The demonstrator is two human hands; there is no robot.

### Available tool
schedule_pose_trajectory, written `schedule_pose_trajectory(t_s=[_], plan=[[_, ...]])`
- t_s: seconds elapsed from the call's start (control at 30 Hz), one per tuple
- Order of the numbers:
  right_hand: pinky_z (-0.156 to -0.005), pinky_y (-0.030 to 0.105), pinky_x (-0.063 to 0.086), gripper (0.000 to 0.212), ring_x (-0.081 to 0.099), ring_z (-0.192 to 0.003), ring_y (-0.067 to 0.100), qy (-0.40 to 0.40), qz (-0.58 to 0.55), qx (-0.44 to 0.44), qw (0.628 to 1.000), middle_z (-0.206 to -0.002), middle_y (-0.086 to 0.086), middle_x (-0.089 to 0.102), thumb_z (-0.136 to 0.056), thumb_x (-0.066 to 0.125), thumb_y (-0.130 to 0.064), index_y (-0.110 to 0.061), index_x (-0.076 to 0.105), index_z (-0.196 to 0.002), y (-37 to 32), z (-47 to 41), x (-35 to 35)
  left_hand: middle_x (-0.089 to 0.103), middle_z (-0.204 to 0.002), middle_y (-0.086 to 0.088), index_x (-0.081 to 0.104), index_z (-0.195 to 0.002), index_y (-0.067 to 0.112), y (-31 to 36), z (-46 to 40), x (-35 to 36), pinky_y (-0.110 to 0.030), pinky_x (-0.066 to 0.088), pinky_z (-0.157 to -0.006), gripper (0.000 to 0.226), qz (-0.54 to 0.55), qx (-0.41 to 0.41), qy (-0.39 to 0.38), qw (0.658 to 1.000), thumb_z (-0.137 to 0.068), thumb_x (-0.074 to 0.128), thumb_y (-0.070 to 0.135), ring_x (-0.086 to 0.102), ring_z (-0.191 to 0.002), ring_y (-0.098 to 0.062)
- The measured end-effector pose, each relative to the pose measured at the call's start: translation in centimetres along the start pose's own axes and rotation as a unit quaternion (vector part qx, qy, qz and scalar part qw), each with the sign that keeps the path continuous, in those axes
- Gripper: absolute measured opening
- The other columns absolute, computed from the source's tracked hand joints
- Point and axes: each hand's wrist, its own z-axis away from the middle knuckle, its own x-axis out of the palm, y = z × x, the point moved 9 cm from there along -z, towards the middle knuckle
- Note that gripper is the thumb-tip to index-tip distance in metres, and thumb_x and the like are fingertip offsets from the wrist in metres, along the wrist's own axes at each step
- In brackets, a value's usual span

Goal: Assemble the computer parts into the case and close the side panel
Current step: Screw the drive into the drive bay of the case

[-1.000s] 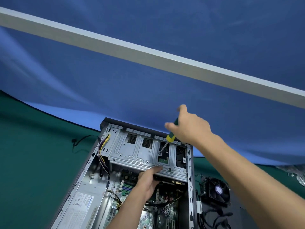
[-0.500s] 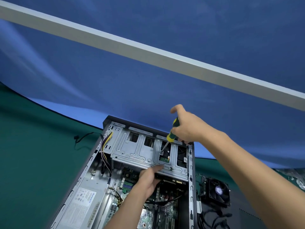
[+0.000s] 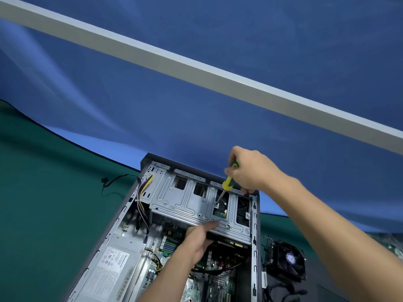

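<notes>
Since a moment ago only the right hand [image 3: 250,171] has regripped the screwdriver [image 3: 227,184], tip at a screw in the cage [image 3: 187,205]. Left hand [image 3: 199,238] clasps the cage's near edge. Case [image 3: 254,236] lies open on the table [image 3: 43,203]; fan [image 3: 287,260] just beside its right edge.

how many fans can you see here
1. The fan, black with a round hub sticker, lies on the green mat to the right of the open case, outside it. Others may be hidden inside the case under the drive cage or the arms.
</notes>
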Motion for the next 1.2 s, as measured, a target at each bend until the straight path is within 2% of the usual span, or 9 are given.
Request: schedule_pose_trajectory(t_s=[0.2, 0.33, 0.47, 0.6, 0.7, 0.83, 0.97, 1.1, 1.2], plan=[[-0.057, 0.031, 0.052, 0.011, 0.061, -0.054, 0.023, -0.040, 0.008, 0.009, 0.999, -0.077, 0.009, 0.068, -0.092, 0.049, -0.016, -0.012, 0.046, -0.101, -0.9, -0.6, 0.3, 0.064, -0.114, -0.021, 0.062, -0.107, -0.010, 0.1, 0.0, 0.0, -0.047, 0.043, -0.102, 0.031, -0.003, 0.004, -0.016, 1.000, -0.079, 0.071, 0.000, 0.058, -0.109, -0.037], [-0.048, 0.026, 0.037, 0.025, 0.048, -0.054, 0.023, 0.057, 0.108, 0.041, 0.992, -0.073, 0.007, 0.057, -0.096, 0.046, -0.021, -0.009, 0.042, -0.074, -0.2, -0.9, -1.3, 0.066, -0.110, -0.019, 0.061, -0.109, -0.008, 0.1, -0.1, 0.1, -0.044, 0.046, -0.099, 0.034, -0.009, 0.012, -0.020, 1.000, -0.078, 0.072, 0.002, 0.061, -0.105, -0.033], [-0.064, 0.039, 0.056, 0.013, 0.067, -0.064, 0.028, -0.027, 0.013, 0.022, 0.999, -0.083, 0.009, 0.064, -0.096, 0.048, -0.022, -0.014, 0.040, -0.101, -0.2, -0.7, 0.0, 0.061, -0.118, -0.015, 0.058, -0.114, -0.008, 0.1, -0.3, 0.0, -0.044, 0.042, -0.104, 0.041, -0.015, 0.015, -0.016, 1.000, -0.078, 0.073, 0.005, 0.055, -0.113, -0.032], [-0.048, 0.027, 0.038, 0.039, 0.052, -0.055, 0.023, 0.066, 0.096, 0.068, 0.991, -0.066, 0.003, 0.051, -0.098, 0.046, -0.041, -0.010, 0.042, -0.073, 1.1, -0.6, -1.5, 0.062, -0.118, -0.018, 0.058, -0.114, -0.007, 0.0, -0.5, 0.0, -0.042, 0.042, -0.103, 0.041, -0.023, 0.013, -0.017, 1.000, -0.078, 0.073, 0.006, 0.056, -0.112, -0.031], [-0.061, 0.038, 0.055, 0.027, 0.066, -0.065, 0.028, -0.041, -0.031, 0.049, 0.997, -0.088, 0.006, 0.056, -0.095, 0.053, -0.036, -0.016, 0.037, -0.101, 0.9, -0.6, -0.1, 0.061, -0.120, -0.018, 0.058, -0.114, -0.007, 0.0, -0.5, -0.1, -0.043, 0.041, -0.105, 0.041, -0.028, 0.011, -0.017, 0.999, -0.078, 0.073, 0.006, 0.054, -0.115, -0.032], [-0.048, 0.029, 0.038, 0.032, 0.052, -0.057, 0.026, 0.080, 0.059, 0.056, 0.993, -0.067, 0.006, 0.053, -0.098, 0.044, -0.034, -0.009, 0.045, -0.077, 1.1, -0.3, -1.4, 0.060, -0.122, -0.020, 0.057, -0.114, -0.008, -0.1, -0.6, -0.2, -0.044, 0.041, -0.105, 0.044, -0.023, 0.010, -0.016, 1.000, -0.077, 0.074, 0.006, 0.054, -0.116, -0.034], [-0.063, 0.038, 0.053, 0.020, 0.061, -0.073, 0.029, -0.006, -0.013, 0.032, 0.999, -0.086, 0.009, 0.057, -0.094, 0.051, -0.031, -0.014, 0.040, -0.097, 0.6, -0.4, 0.0, 0.062, -0.118, -0.021, 0.059, -0.111, -0.008, 0.1, -0.5, -0.1, -0.045, 0.042, -0.103, 0.040, -0.024, 0.009, -0.017, 1.000, -0.076, 0.074, 0.005, 0.056, -0.113, -0.035], [-0.048, 0.028, 0.028, 0.045, 0.040, -0.055, 0.021, 0.103, 0.091, 0.057, 0.989, -0.066, 0.004, 0.044, -0.101, 0.036, -0.041, -0.010, 0.038, -0.069, 1.0, 0.2, -1.3, 0.059, -0.122, -0.022, 0.056, -0.115, -0.008, 0.0, -0.4, -0.1, -0.045, 0.041, -0.105, 0.046, -0.020, 0.007, -0.018, 1.000, -0.076, 0.074, 0.006, 0.054, -0.117, -0.035], [-0.058, 0.032, 0.038, 0.029, 0.051, -0.068, 0.026, 0.032, 0.018, 0.048, 0.998, -0.090, 0.006, 0.049, -0.097, 0.040, -0.042, -0.013, 0.037, -0.104, 1.4, 0.0, -0.9, 0.058, -0.124, -0.021, 0.055, -0.116, -0.009, 0.0, -0.2, 0.0, -0.045, 0.039, -0.106, 0.047, -0.025, 0.006, -0.017, 1.000, -0.076, 0.075, 0.007, 0.053, -0.118, -0.035]])
